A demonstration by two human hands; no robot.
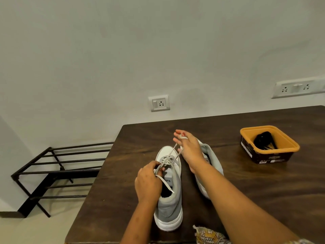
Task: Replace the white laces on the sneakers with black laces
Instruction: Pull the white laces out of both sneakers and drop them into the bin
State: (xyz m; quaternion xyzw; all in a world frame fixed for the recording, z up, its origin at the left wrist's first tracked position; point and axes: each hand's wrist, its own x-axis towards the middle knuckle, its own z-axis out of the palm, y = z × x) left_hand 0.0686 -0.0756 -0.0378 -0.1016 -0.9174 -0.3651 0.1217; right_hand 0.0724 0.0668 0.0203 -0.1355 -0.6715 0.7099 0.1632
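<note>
While the left hand pinches the white lace of the grey shoe, a finger of the right hand hooks it

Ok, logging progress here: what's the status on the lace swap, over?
Left grip pinching white lace at near sneaker. Right grip holding lace loop taut, wound round a finger. Black laces untouched in orange tub. Nothing blocking.
</note>
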